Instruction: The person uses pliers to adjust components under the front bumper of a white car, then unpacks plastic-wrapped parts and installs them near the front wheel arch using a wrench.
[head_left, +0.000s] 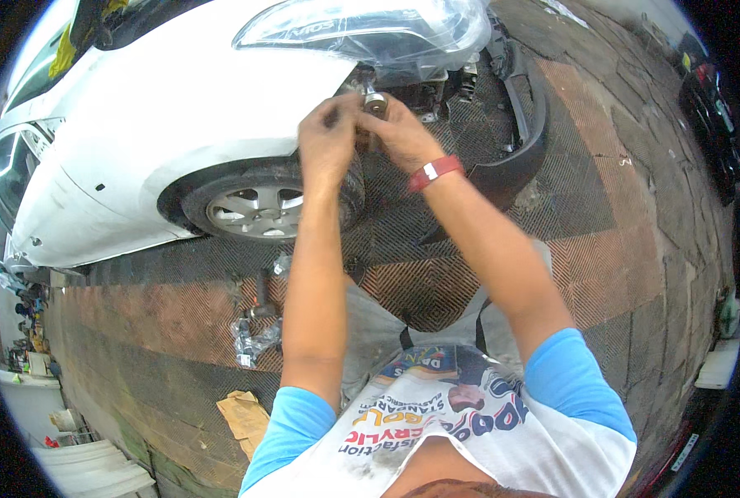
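Observation:
Both hands are together at the front corner of a white car fender [179, 108], just beneath a plastic-wrapped headlight [362, 33]. A shiny metal ratchet wrench [376, 104] shows its round head between them. My right hand [403, 137], with a red band at the wrist, is closed about the ratchet. Beside it my left hand [327, 141] is closed too, its fingertips meeting those of the right; whatever it grips is hidden and slightly blurred. Below the hands is the front wheel [258, 212].
A dark bumper piece [529, 137] curves round on the right of the car's open front. On the ribbed floor mat [154, 319] lie a dark cylindrical tool [262, 295], a clear plastic bag [255, 339] and brown paper [244, 422]. Another dark vehicle [706, 124] stands far right.

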A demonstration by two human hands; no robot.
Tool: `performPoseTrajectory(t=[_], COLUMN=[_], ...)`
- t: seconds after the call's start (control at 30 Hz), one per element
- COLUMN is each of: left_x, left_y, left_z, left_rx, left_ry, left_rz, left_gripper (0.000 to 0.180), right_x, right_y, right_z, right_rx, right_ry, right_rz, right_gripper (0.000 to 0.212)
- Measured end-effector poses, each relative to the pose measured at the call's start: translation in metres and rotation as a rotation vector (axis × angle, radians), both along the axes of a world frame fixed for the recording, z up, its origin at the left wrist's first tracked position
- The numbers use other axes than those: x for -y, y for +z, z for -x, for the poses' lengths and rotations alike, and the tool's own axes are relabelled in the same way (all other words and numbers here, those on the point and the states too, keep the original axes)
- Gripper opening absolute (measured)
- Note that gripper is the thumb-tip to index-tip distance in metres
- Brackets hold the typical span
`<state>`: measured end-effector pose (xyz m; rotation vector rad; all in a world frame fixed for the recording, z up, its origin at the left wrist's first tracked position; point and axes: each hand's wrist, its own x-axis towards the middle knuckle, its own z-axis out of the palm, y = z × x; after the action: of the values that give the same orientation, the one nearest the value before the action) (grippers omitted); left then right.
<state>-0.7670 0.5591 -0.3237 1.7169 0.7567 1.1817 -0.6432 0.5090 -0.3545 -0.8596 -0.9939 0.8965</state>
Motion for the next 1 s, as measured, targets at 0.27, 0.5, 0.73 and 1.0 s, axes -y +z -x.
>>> performPoseTrajectory(t=[0.27,0.5,0.73,1.0], left_x=[0.02,0.037,0.037,0.014], left_y=[-0.089,-0.155,-0.131,-0.075], left_z=[0.075,0.073,0.071,0.045], left_rx=[0.265,0.242,0.219,0.138], left_ry=[0.3,0.276,0.217,0.03], left_rz=[0.233,0.42,0.416,0.261], left_gripper=[0.042,0.034,0.032,0.039], right_x=[-0.024,-0.012,0.0,-0.022], right_y=[0.008,0.027,0.039,0.013], right_z=[0.026,-0.007,0.004,-0.013], right_rx=[0.101,0.459,1.241,0.937], right_ry=[-0.631,-0.603,-0.774,-0.697], right_rz=[0.216,0.352,0.49,0.338], right_gripper=[0.035,0.044,0.051,0.047])
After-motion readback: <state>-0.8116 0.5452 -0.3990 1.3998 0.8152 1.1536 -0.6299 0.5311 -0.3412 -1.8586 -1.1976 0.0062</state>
